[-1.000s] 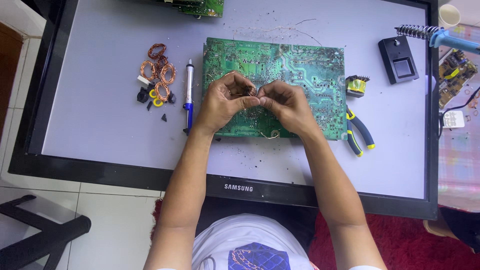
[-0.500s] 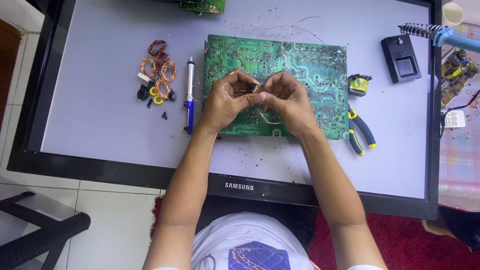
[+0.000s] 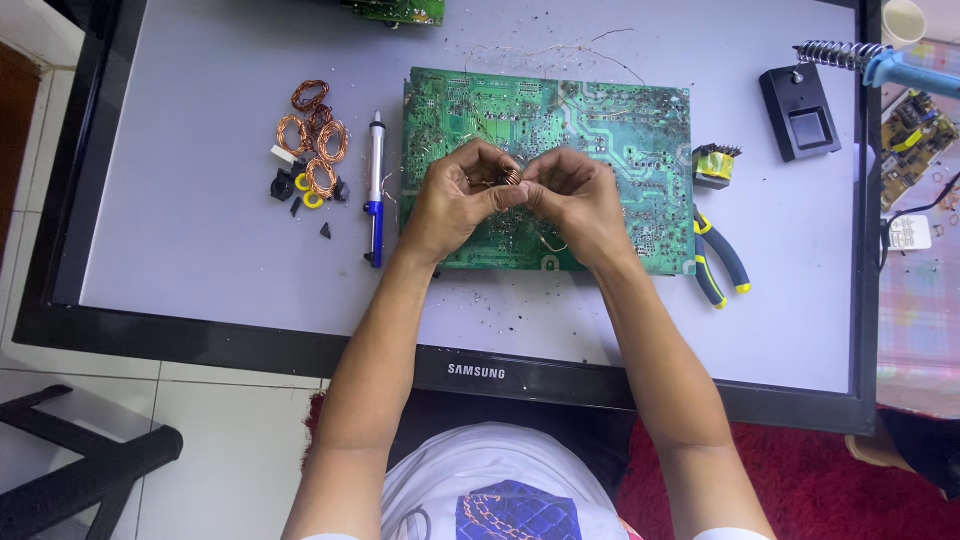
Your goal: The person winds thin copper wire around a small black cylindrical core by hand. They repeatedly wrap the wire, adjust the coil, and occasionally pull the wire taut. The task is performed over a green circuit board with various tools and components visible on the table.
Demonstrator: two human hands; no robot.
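Above the middle of the green circuit board (image 3: 600, 130), a small copper wire coil (image 3: 510, 177) is pinched between both hands. The left hand (image 3: 455, 195) is closed narrowly on the coil's left side; the right hand (image 3: 575, 200) is closed on its right side, fingertips meeting. The coil is judged to be held raised off the board so the fine wire can be worked freely.

The board lies flat on a pale flat screen with a black frame (image 3: 300, 340), apparently used as a bench. Left of the board, a blue and white desoldering pump (image 3: 376, 190) lies lengthwise, and further left a heap of copper coils and yellow rings (image 3: 312, 150) is gathered, seemingly sorted aside. Right of the board, a yellow-taped transformer (image 3: 713, 164) and yellow-handled pliers (image 3: 722, 262) lie within reach. Far right, a black soldering stand (image 3: 805, 120) is seen. A white logo is printed on the frame's near edge.
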